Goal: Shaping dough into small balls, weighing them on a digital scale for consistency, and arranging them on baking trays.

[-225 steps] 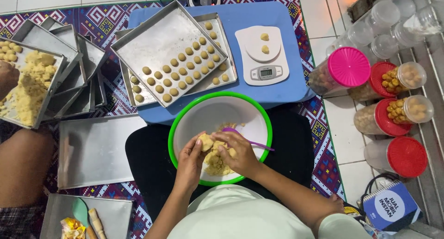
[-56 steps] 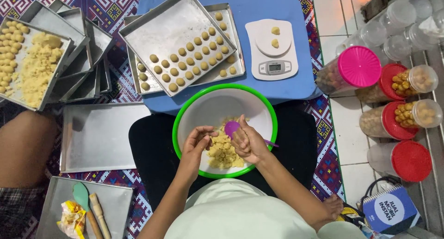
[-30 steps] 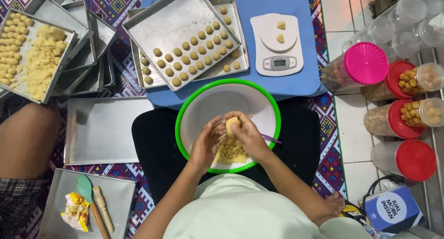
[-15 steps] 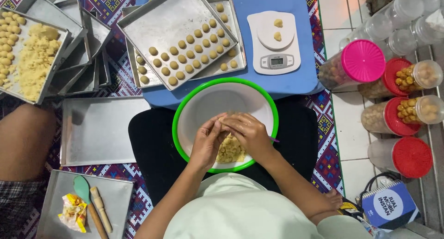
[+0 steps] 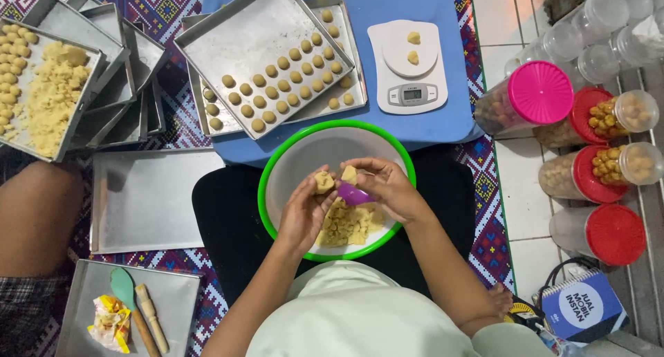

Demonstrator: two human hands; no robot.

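My left hand pinched a crumbly dough lump. My right hand gripped a purple scoop and another piece, over the green-rimmed bowl.

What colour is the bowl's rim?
Bright green, around a white bowl; the head view shows it.

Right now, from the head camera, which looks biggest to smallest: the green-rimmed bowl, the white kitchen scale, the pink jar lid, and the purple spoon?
1. Green-rimmed white bowl
2. White kitchen scale
3. Round pink jar lid
4. Small purple plastic spoon, in the right hand

The lid stands higher, nearer the camera, so it may look a bit bigger than it is.
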